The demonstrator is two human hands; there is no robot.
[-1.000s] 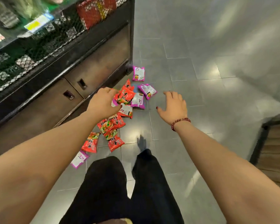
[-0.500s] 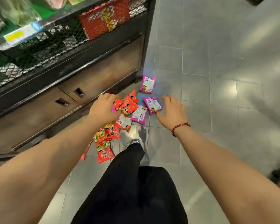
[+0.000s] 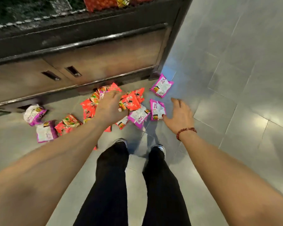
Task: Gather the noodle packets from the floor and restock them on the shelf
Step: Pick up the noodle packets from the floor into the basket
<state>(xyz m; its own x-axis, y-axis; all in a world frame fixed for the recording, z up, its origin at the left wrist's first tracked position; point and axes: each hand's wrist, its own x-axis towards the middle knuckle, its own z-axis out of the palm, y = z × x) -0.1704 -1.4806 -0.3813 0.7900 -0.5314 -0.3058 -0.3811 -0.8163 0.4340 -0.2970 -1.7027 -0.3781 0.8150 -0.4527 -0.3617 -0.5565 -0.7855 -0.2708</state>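
Note:
Several red and purple noodle packets lie scattered on the grey tiled floor beside a dark shelf unit [image 3: 88, 44]. My left hand [image 3: 109, 106] hovers over the red packets [image 3: 131, 101] in the middle of the heap, fingers curled; whether it grips one I cannot tell. My right hand [image 3: 178, 115], wearing a red bead bracelet, is spread open, its thumb touching a purple packet [image 3: 157, 109]. Another purple packet [image 3: 162, 85] lies apart near the shelf's corner. Two more purple packets [image 3: 34, 114] [image 3: 45, 131] lie at the left.
The shelf unit's base has two wooden cabinet doors with slot handles [image 3: 72, 71]. Red packets [image 3: 101, 2] sit behind mesh on the shelf above. My legs in black trousers [image 3: 111, 168] and shoes stand just behind the heap. Grey tiled floor [image 3: 235, 79] stretches right.
The view has tilted down and closer to the floor. Both hands have dropped lower onto the heap. More packets at the left have come into view.

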